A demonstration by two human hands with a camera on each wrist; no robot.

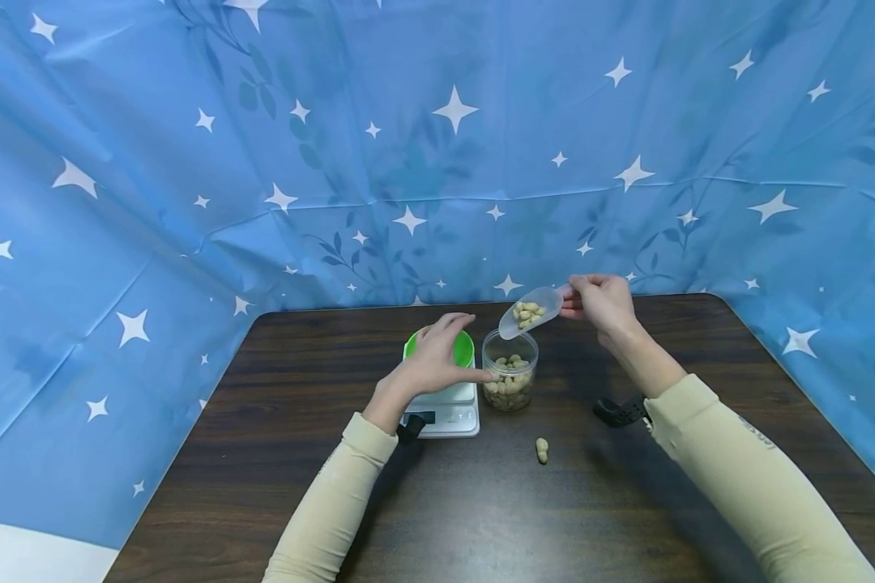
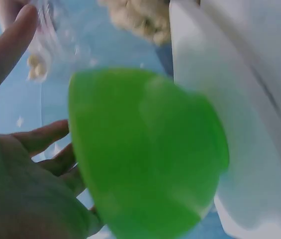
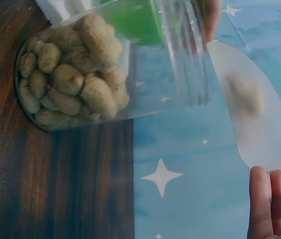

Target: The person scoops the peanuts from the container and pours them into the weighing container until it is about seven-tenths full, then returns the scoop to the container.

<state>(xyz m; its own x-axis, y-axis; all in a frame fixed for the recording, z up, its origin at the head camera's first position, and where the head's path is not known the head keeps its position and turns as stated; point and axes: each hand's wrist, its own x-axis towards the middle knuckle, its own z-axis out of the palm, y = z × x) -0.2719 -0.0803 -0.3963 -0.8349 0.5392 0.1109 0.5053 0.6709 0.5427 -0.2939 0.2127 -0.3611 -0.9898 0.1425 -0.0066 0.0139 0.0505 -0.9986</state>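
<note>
Cream sleeves reach in from the near edge of the dark wooden tabletop (image 1: 299,486), where a single stray peanut (image 1: 542,450) lies closest to the viewer. Beyond it stands a clear plastic jar (image 1: 510,369), partly filled with peanuts in the shell. The right hand (image 1: 599,304) pinches the handle of a translucent scoop (image 1: 531,311) between thumb and fingertips, holding it above and just behind the jar's open mouth. The scoop's long axis runs from the hand at upper right down toward the jar at lower left, so its rounded lip, carrying a small load of peanuts, points at the opening and sits lower than the handle. The jar therefore lies down and to the left of the right hand, which is the hand nearer the scoop's load.

The left hand (image 1: 437,356) is spread open with fingers nearly straight, arched over a green bowl (image 1: 461,348) that sits on a white kitchen scale (image 1: 452,413); its fingertips reach to the jar's left wall and appear to touch it. In the left wrist view the bowl (image 2: 145,149) fills the frame, with the scale (image 2: 249,109) beside it. A blue star-printed cloth (image 1: 437,146) hangs behind as a backdrop.
</note>
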